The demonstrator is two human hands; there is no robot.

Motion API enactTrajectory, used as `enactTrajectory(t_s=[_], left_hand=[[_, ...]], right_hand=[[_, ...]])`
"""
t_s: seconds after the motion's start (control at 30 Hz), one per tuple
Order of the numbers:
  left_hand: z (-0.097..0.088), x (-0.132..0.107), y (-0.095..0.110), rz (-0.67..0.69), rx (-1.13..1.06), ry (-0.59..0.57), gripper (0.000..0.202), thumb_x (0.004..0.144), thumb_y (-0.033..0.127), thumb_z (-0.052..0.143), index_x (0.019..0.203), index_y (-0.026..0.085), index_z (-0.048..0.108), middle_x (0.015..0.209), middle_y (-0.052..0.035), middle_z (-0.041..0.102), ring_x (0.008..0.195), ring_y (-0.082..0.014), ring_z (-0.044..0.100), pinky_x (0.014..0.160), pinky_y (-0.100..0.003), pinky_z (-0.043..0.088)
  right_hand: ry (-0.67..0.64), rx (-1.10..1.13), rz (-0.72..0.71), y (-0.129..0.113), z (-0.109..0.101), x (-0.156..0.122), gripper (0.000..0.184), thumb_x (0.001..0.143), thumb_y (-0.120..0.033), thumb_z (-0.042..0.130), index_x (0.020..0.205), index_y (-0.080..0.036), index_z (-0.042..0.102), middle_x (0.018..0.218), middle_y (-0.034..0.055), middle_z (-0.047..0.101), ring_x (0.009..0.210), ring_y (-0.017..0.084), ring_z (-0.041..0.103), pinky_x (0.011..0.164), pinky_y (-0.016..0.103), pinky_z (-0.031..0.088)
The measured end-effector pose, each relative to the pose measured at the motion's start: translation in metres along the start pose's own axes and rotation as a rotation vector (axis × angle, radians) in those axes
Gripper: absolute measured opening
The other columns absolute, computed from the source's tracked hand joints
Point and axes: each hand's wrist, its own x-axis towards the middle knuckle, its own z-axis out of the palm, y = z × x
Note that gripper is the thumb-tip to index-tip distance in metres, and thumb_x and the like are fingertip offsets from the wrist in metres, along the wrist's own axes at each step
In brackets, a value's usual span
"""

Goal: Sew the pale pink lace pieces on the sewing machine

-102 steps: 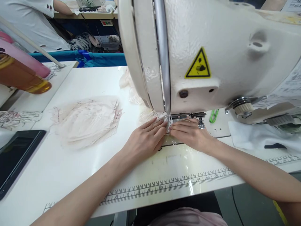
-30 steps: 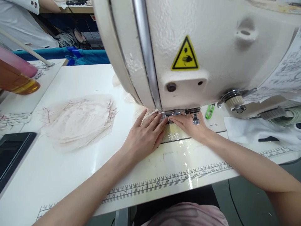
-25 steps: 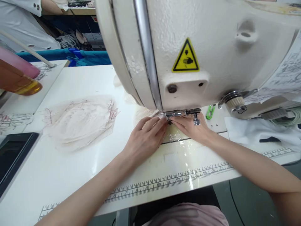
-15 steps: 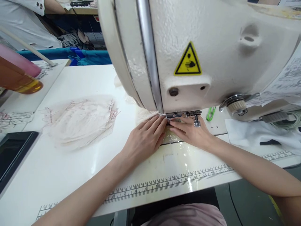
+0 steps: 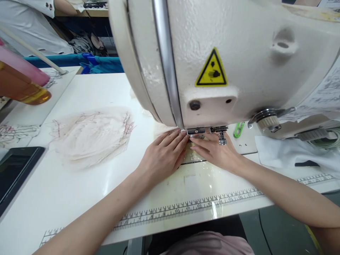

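Note:
A white sewing machine stands over the table, its metal guide low by my fingertips. My left hand lies flat with fingers stretched, pressing on pale lace-like fabric just left of the needle area. On the other side, my right hand rests with its fingers extended toward the needle area, thumb a little apart. The guide and its screw partly hide those fingers, and I cannot make out any fabric in them. Fingertips of both hands almost meet under the machine head.
A sheer pale fabric piece lies on the left. A dark phone-like device, bottle-like amber and pink objects are beyond. A green clip and white cloth lie right; a printed ruler follows the front edge.
The view has shifted very slightly. Both hands stay in nearly the same place by the needle area, and the fabric by my left fingers shows little movement.

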Motion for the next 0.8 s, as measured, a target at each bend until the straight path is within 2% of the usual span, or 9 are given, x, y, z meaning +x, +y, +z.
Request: enactTrajectory(t_s=[0.5,0.67,0.8], left_hand=[[-0.0007,0.0031,0.0035,-0.056,0.077,-0.038,0.041,0.095,0.03,0.04,0.127,0.009,0.056,0.132,-0.0128,0.057,0.122,-0.0281,0.054,0.106,-0.045,0.041],[-0.0004,0.0035,0.0037,-0.09,0.032,-0.063,0.044,0.094,0.03,0.04,0.129,0.008,0.054,0.131,-0.0142,0.058,0.124,-0.0301,0.052,0.105,-0.047,0.041],[-0.0008,0.0036,0.0046,-0.113,0.015,-0.076,0.045,0.093,0.03,0.04,0.13,0.009,0.053,0.131,-0.0141,0.058,0.125,-0.0307,0.05,0.105,-0.048,0.04]], right_hand=[[-0.054,0.021,0.02,-0.0006,0.0059,0.0015,0.036,0.093,-0.043,0.049,0.125,-0.03,0.058,0.107,0.0063,0.067,0.091,0.022,0.059,0.084,0.04,0.043],[-0.043,-0.009,-0.012,-0.0014,0.0071,0.0036,0.038,0.093,-0.041,0.048,0.127,-0.025,0.058,0.108,0.0092,0.067,0.089,0.023,0.06,0.091,0.044,0.04],[-0.022,-0.009,-0.028,-0.0001,0.0069,0.0029,0.037,0.092,-0.038,0.051,0.126,-0.026,0.058,0.11,0.0093,0.067,0.089,0.023,0.061,0.095,0.045,0.037]])
